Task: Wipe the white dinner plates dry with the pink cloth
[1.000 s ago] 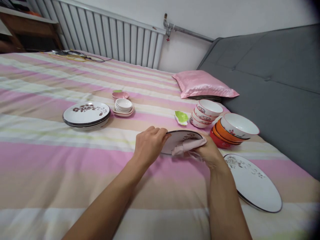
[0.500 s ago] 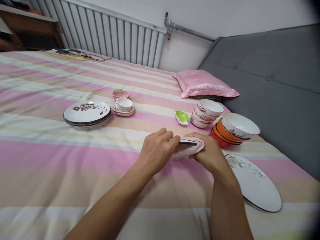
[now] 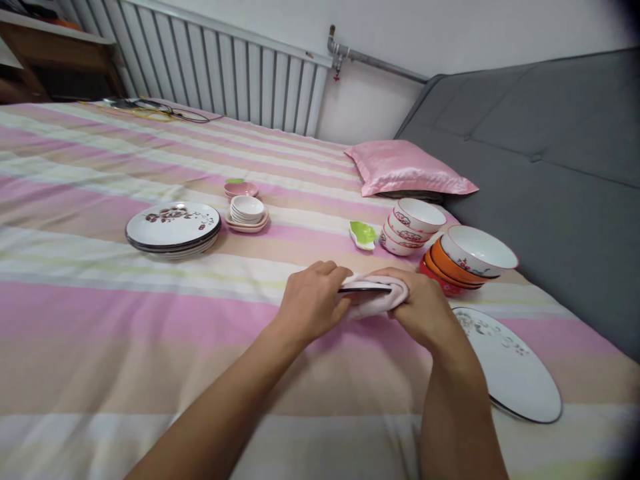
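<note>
Between my hands, above the bed, a dark-rimmed plate (image 3: 364, 289) is held almost edge-on, so its face is mostly hidden. My left hand (image 3: 316, 299) grips the plate's left edge, fingers on top and thumb below. A pale pink cloth (image 3: 374, 305) is folded around the plate's right side, and my right hand (image 3: 419, 303) is closed on the cloth there. To the right of my right forearm lies an oval white plate (image 3: 515, 367) with a floral pattern, partly covered by the arm.
Stacked flowered plates (image 3: 173, 230) sit left, beside small white dishes (image 3: 247, 209) and pink dishes (image 3: 241, 189). A green leaf-shaped dish (image 3: 363, 235), white bowls (image 3: 413, 225) and a stack of larger bowls (image 3: 467, 257) stand right. Behind are a pink pillow (image 3: 410, 167) and grey headboard (image 3: 540, 133).
My left hand has shifted its grip slightly left on the plate, its thumb now showing below the edge. The plate's edge is turned a little, and my right hand stays on the cloth.
</note>
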